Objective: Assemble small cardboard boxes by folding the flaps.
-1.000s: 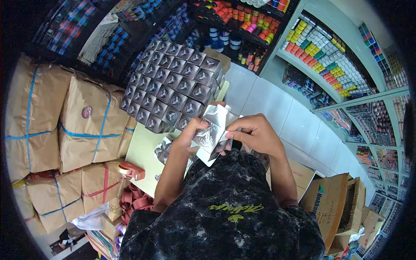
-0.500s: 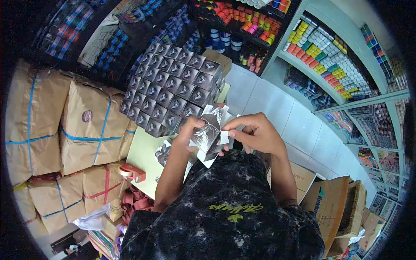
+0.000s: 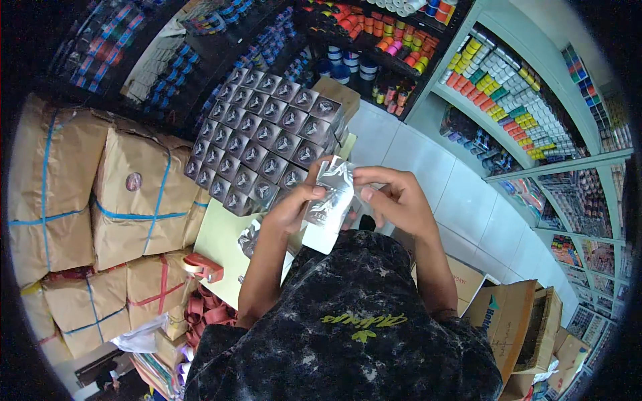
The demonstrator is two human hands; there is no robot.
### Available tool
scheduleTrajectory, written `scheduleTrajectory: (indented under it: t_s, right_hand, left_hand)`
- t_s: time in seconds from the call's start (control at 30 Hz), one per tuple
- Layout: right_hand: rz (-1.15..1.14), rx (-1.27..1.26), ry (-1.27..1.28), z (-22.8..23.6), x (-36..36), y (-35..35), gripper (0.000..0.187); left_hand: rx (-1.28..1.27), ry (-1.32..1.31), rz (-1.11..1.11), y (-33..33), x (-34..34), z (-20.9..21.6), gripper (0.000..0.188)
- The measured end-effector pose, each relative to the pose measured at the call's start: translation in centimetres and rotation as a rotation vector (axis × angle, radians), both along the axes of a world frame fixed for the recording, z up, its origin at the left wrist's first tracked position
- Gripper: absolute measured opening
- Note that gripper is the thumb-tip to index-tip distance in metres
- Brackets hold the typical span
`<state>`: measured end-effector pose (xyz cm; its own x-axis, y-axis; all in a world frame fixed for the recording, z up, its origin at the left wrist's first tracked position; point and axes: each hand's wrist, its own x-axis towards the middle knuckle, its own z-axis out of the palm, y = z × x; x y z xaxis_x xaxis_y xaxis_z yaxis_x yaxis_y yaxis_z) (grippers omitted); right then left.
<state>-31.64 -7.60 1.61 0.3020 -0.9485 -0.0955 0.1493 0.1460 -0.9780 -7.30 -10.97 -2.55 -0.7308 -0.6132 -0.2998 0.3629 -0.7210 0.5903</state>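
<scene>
A small silver-grey cardboard box [image 3: 332,206], with a shiny print and a pale flap at its lower end, is held up before my chest. My left hand [image 3: 293,206] is closed on its left side, thumb on the front face. At its upper right edge my right hand [image 3: 394,199] has thumb and fingers bent together by the side; part of these fingers is hidden. Beyond my hands rises a stack of dark printed boxes [image 3: 264,137] in tidy rows. Beside my left forearm, crumpled shiny packaging [image 3: 249,238] lies on the pale yellow tabletop [image 3: 217,234].
Brown paper parcels [image 3: 137,180] tied with straps are piled at left. A red tape dispenser [image 3: 204,267] sits at the table's edge. Open cardboard cartons [image 3: 508,321] stand at lower right. Shelves of coloured spools [image 3: 488,83] line the back and right, beyond white floor tiles [image 3: 428,164].
The small box has turned, so its shiny front now faces up and its pale flap points toward me. My right fingers have moved from a white side flap to its upper right edge.
</scene>
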Motion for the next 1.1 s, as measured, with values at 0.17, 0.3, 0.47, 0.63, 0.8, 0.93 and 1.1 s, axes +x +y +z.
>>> scheduleTrajectory:
  t_s: [0.17, 0.3, 0.47, 0.63, 0.8, 0.93, 1.1]
  right_hand:
    - [-0.078, 0.028, 0.049, 0.1, 0.6, -0.8, 0.036]
    - [-0.082, 0.024, 0.019, 0.3, 0.7, -0.9, 0.033]
    - [-0.067, -0.04, 0.093, 0.0, 0.2, -0.8, 0.026]
    - [0.01, -0.498, 0.29, -0.9, -0.1, -0.8, 0.014]
    - [0.124, -0.115, 0.109, 0.5, -0.8, 0.1, 0.016]
    - [0.153, 0.07, 0.066, 2.3, -0.5, 0.7, 0.025]
    - [0.42, 0.107, 0.169, 1.9, 0.0, 1.2, 0.027]
  left_hand:
    - [-0.221, -0.187, 0.039, 0.0, -1.0, 2.4, 0.106]
    - [-0.358, -0.289, 0.004, -0.3, -1.1, 1.6, 0.114]
    - [-0.385, -0.323, 0.053, -0.4, -1.6, 2.9, 0.107]
    - [-0.383, -0.317, 0.042, -0.2, -1.5, 2.3, 0.106]
    - [-0.514, -0.353, 0.051, 0.6, -1.1, 2.4, 0.109]
    - [-0.683, -0.477, 0.052, 1.5, -0.8, 2.8, 0.117]
    - [-0.845, -0.528, -0.018, 2.6, 0.0, 3.8, 0.126]
